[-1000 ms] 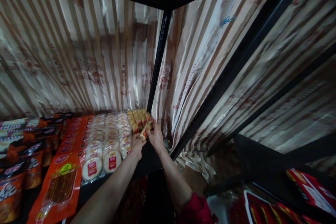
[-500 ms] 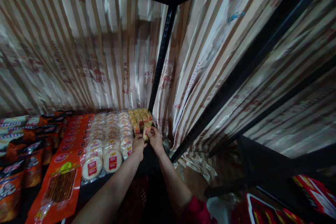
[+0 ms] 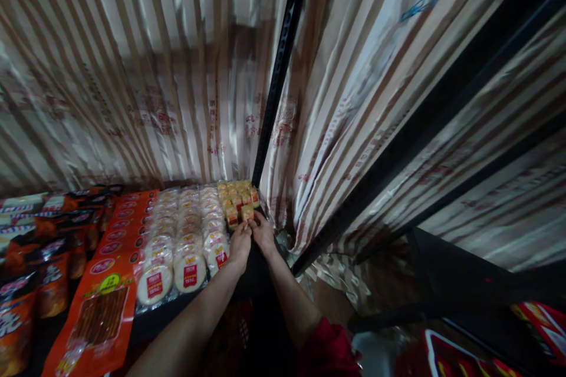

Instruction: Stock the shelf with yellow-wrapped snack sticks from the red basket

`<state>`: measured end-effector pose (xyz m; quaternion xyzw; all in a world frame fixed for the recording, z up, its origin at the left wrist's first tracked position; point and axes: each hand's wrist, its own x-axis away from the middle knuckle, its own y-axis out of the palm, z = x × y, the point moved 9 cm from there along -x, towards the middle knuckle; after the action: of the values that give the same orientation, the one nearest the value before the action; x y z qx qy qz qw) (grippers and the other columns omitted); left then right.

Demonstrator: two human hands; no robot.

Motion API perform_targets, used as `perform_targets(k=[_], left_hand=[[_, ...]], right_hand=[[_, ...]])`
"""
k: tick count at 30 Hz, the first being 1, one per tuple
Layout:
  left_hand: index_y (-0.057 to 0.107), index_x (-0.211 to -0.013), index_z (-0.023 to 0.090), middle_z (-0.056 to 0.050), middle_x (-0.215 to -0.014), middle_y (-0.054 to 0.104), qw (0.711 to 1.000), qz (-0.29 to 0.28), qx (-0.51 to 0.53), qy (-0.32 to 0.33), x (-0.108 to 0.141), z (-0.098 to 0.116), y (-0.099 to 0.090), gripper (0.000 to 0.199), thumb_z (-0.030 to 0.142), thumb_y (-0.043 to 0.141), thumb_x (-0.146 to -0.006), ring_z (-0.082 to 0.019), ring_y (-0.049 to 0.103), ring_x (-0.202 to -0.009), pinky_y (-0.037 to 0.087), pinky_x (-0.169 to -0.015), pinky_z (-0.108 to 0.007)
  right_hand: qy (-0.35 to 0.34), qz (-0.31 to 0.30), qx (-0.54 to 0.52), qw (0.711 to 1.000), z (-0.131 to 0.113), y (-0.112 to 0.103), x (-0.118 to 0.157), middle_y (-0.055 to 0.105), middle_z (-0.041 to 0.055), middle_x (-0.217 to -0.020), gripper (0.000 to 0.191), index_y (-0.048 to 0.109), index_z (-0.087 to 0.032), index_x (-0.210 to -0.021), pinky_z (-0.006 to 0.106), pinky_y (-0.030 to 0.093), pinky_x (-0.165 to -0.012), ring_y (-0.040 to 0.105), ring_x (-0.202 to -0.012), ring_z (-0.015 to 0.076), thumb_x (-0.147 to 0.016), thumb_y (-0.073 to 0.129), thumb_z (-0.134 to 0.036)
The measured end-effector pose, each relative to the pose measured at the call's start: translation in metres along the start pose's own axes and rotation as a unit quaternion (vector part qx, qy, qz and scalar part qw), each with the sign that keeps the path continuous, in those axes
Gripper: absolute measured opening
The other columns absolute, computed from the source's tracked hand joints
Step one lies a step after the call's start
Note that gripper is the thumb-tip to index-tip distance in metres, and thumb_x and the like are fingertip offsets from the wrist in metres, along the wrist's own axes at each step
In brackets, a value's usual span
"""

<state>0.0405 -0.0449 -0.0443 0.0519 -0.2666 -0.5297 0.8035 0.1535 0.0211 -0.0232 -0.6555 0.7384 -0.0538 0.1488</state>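
Observation:
Small yellow packets (image 3: 234, 191) stand in rows at the shelf's right end, beside the black post. One yellow packet (image 3: 247, 212) is at the front of them, at the fingertips of both hands. My left hand (image 3: 241, 242) is closed at its lower left edge, its fingers bunched together. From the right, my right hand (image 3: 262, 232) has its thumb and fingers closed on the same packet. Round white crackers (image 3: 190, 274) in clear wrap lie in columns left of my left hand.
Orange packs of brown sticks (image 3: 99, 312) and orange-black bags (image 3: 55, 283) fill the shelf's left. A black post (image 3: 276, 88) rises behind the packets. Striped curtains (image 3: 198, 82) hang behind. Red packages (image 3: 469, 362) sit low at the right.
My left hand has moved right and up to the packet, next to my right hand. The packet now sits more upright and slightly farther back. The view has shifted slightly.

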Motion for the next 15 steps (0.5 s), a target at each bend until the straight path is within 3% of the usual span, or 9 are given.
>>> perform_targets(k=[7, 15], left_hand=[[0.065, -0.092, 0.021, -0.008, -0.122, 0.061, 0.999, -0.009, -0.032, 0.01, -0.006, 0.008, 0.008, 0.019, 0.014, 0.061, -0.075, -0.022, 0.051, -0.121, 0.045, -0.097, -0.034], [0.062, -0.105, 0.02, -0.007, -0.129, 0.057, 0.994, -0.037, -0.101, 0.032, -0.009, 0.014, 0.011, 0.025, 0.018, 0.05, -0.083, -0.02, 0.049, -0.122, 0.041, -0.102, -0.033]], right_hand=[[-0.019, 0.015, 0.037, 0.999, 0.003, 0.004, -0.012, 0.069, 0.0049, -0.102, 0.036, 0.066, -0.021, -0.106, 0.037, 0.044, -0.094, 0.062, -0.098, 0.0213, -0.072, 0.058, -0.019], [-0.012, 0.008, 0.131, 0.991, 0.01, 0.014, -0.016, 0.066, 0.0095, -0.098, 0.037, 0.065, -0.015, -0.112, 0.033, 0.047, -0.087, 0.062, -0.091, 0.0213, -0.076, 0.056, -0.02]])
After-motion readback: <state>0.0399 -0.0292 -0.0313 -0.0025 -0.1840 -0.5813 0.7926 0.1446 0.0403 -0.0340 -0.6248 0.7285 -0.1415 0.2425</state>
